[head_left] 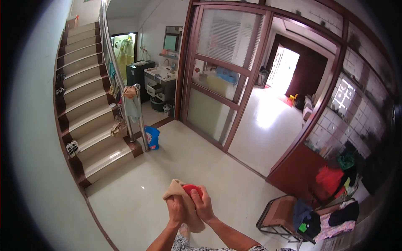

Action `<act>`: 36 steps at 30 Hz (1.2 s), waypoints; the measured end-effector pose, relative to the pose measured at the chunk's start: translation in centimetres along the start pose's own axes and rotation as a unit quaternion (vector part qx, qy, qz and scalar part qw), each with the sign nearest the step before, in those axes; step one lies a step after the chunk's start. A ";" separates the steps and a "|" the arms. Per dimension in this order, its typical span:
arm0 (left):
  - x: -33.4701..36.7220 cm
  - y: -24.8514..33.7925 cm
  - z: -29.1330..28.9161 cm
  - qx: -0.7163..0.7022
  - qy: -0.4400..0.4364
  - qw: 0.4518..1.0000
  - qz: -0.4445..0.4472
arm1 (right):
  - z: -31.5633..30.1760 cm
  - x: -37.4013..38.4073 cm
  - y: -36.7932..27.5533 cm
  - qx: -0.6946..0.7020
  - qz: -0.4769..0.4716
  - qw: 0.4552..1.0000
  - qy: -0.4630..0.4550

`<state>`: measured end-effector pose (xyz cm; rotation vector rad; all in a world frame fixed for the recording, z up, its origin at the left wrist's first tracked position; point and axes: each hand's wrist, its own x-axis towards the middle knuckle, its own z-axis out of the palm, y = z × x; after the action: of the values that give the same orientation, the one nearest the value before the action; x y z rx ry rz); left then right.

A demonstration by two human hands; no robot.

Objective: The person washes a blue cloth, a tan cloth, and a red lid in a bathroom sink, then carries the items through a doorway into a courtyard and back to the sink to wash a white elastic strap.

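In front of me at the lower middle, my left hand (176,211) grips a beige, fuzzy cloth piece (192,213), long and soft-looking. Its upper end folds over the fingers, so they are partly hidden. Close beside it, my right hand (204,205) is closed around a small red rounded object (189,188) pressed against the upper part of the cloth. The red object's exact kind does not show, as the fingers cover much of it. Both hands are held above the pale floor, with a foot (184,230) visible below them.
Stairs (94,125) with a metal railing climb at the left; shoes (73,148) stand on a low step. A blue bag (152,138) sits by the railing post. Clothes (331,221) lie over a folding chair (279,211) at right. Sliding door panels (209,108) stand ahead.
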<state>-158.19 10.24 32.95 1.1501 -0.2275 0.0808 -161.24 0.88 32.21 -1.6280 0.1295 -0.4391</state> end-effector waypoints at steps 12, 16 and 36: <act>19.7 -11.5 8.4 -0.058 -0.228 0.941 -0.242 | -8.3 24.3 4.7 0.157 0.081 0.968 0.180; 26.6 -17.6 9.4 0.055 -0.143 0.974 -0.166 | -9.8 32.2 5.9 0.271 0.151 0.948 0.066; 60.1 -23.6 13.3 -0.247 0.016 0.896 -0.367 | -4.3 69.6 15.6 -0.186 -0.067 0.952 -0.235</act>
<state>-97.23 -14.74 30.23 0.6615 0.2218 -0.5999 -96.12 -28.64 31.32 -2.0791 -0.2749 -0.1188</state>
